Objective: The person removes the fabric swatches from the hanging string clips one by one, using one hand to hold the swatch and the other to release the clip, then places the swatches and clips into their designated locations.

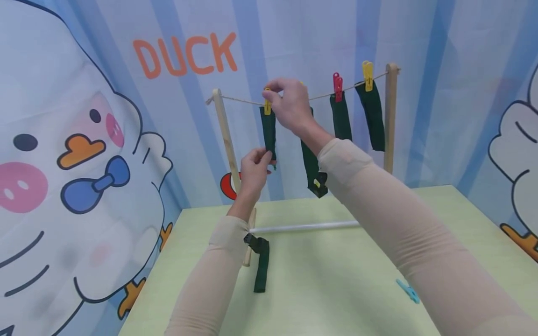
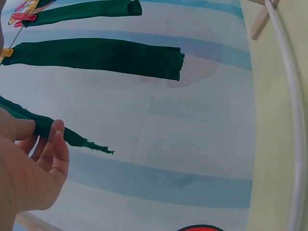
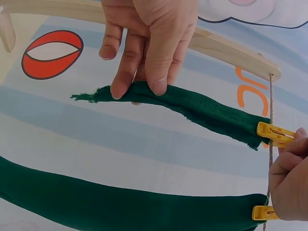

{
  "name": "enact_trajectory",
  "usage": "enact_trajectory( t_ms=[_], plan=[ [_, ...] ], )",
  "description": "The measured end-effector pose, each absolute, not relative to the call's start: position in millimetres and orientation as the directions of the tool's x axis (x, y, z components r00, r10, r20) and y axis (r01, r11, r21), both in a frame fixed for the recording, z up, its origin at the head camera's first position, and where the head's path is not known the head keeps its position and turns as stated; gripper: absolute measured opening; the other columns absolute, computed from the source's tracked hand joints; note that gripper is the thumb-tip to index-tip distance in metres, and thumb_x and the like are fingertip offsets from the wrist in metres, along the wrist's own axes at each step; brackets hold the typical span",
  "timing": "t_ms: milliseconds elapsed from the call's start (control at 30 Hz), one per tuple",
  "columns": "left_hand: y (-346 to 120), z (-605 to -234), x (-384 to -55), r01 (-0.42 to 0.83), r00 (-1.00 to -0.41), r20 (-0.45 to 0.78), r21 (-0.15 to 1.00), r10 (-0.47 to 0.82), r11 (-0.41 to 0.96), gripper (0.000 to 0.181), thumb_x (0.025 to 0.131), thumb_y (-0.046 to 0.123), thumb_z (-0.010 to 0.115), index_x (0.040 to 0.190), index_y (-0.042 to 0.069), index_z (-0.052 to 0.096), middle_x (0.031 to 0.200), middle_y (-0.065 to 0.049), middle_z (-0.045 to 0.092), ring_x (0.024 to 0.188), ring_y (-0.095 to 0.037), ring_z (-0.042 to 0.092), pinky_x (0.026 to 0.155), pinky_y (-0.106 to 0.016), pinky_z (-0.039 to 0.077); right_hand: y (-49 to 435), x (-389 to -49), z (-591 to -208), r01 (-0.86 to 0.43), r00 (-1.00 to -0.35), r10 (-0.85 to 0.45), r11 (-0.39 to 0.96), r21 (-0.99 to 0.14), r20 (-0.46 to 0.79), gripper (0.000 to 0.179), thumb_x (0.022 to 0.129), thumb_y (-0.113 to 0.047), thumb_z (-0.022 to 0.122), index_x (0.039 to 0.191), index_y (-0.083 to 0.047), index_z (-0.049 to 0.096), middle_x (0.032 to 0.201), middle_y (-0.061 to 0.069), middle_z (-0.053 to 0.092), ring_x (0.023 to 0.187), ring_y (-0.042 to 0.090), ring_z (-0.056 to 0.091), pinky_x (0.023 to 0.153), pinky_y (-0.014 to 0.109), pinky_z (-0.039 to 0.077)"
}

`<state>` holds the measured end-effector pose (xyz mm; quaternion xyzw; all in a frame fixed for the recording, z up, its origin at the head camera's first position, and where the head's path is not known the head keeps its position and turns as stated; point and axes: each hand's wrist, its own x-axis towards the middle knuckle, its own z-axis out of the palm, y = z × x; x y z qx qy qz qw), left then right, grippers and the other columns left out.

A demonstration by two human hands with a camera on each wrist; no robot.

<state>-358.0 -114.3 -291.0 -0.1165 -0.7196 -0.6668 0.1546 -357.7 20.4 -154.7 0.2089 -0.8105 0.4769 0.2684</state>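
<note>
Leftmost cloth strip: dark green, frayed at its free end; this strip (image 1: 267,130) hangs from the twine line (image 1: 241,99) near the left post (image 1: 225,133), its top end in the bite of a yellow clothespin (image 3: 274,134).
Right hand: thumb and fingers (image 1: 290,102) pinching the handle end of that clothespin, up at the line.
Left hand: below and apart from the right, thumb and fingertips (image 1: 254,170) pinched on the strip's lower part, short of the frayed tip.
Clothespin grip: cloth and twine meet at the jaws; cannot tell whether they are fully closed.
Neighbours: a second green strip (image 3: 130,197) under another yellow clothespin (image 3: 262,212), then one under a red clothespin (image 1: 338,87), then one by the right post (image 1: 391,116).
Table: spare blue clothespin (image 1: 407,291) lying on the top (image 1: 336,280), right side; white rod (image 1: 304,227) across the back.
Slip risk: a hard squeeze on the handles could part the jaws and drop the strip; a downward tug from the left could pull cloth out.
Fray risk: ragged edges might shed threads if pulled.
Snag risk: right forearm crosses before the second strip in the head view; a careless withdrawal might catch it or shake the line.
</note>
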Motion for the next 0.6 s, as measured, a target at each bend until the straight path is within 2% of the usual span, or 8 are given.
enact_trajectory(
  t_ms=[100, 367, 600],
  plan=[
    [-114.4, -290.4, -358.6, 0.379, -0.923, 0.383, 0.922, -0.044, 0.082, 0.020, 0.103, 0.017, 0.057, 0.113, 0.002, 0.065, 0.102, -0.010, 0.066, 0.091, -0.019, 0.065, 0.086, -0.043, 0.054, 21.2, -358.8, -155.9, -0.599, -0.762, -0.052, 0.433, -0.673, 0.645, 0.025, 0.102, -0.023, 0.060, 0.116, -0.006, 0.072, 0.108, 0.005, 0.068, 0.086, 0.016, 0.059, 0.067, 0.026, 0.047],
    [-116.3, -288.4, -356.8, 0.376, -0.924, 0.380, 0.923, -0.039, 0.083, 0.020, 0.104, 0.017, 0.057, 0.114, 0.002, 0.065, 0.103, -0.011, 0.066, 0.095, -0.024, 0.065, 0.080, -0.035, 0.054, 22.2, -361.7, -157.2, -0.605, -0.755, -0.029, 0.418, -0.678, 0.655, 0.023, 0.099, -0.022, 0.064, 0.113, -0.007, 0.075, 0.106, 0.004, 0.070, 0.098, 0.013, 0.060, 0.080, 0.023, 0.050],
    [-117.3, -291.4, -354.8, 0.365, -0.929, 0.369, 0.927, -0.034, 0.089, 0.019, 0.104, 0.017, 0.057, 0.115, 0.004, 0.065, 0.105, -0.011, 0.066, 0.097, -0.024, 0.065, 0.084, -0.038, 0.053, 23.1, -362.4, -156.6, -0.627, -0.737, -0.004, 0.378, -0.681, 0.676, 0.023, 0.099, -0.021, 0.064, 0.111, -0.006, 0.075, 0.105, 0.005, 0.072, 0.096, 0.011, 0.061, 0.077, 0.023, 0.049]
  ],
)
